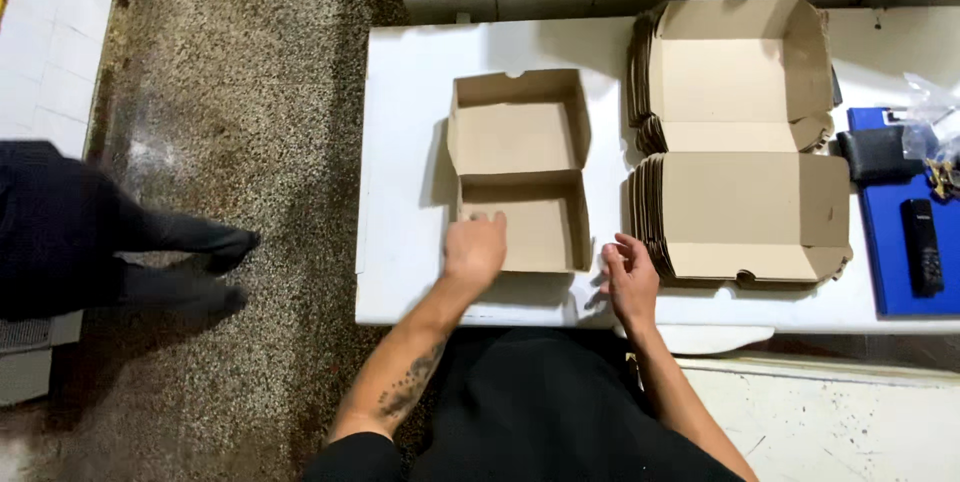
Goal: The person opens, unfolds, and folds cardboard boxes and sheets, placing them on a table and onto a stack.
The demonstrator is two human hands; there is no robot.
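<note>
Box: open brown cardboard clamshell box [520, 167] lay on white table [400, 142], left of stack.
Left hand [474, 250]: flat, fingers resting on box's near-left wall, not clenched.
Right hand [630, 277]: loosely curled, grasping nothing, beside box's near-right corner.
Stack: nested brown cardboard boxes [740, 142], opened flat.
Far right: blue flat board [900, 262] under black remote [921, 247].

1. One view only, from a camera worn on the person's head.
2. It looks steeply down, almost from overhead, onto a white table [400, 142] just in front of the body.
3. It sits close: forearms enter from the bottom edge.
4. Speckled floor [230, 92] fills the left.
</note>
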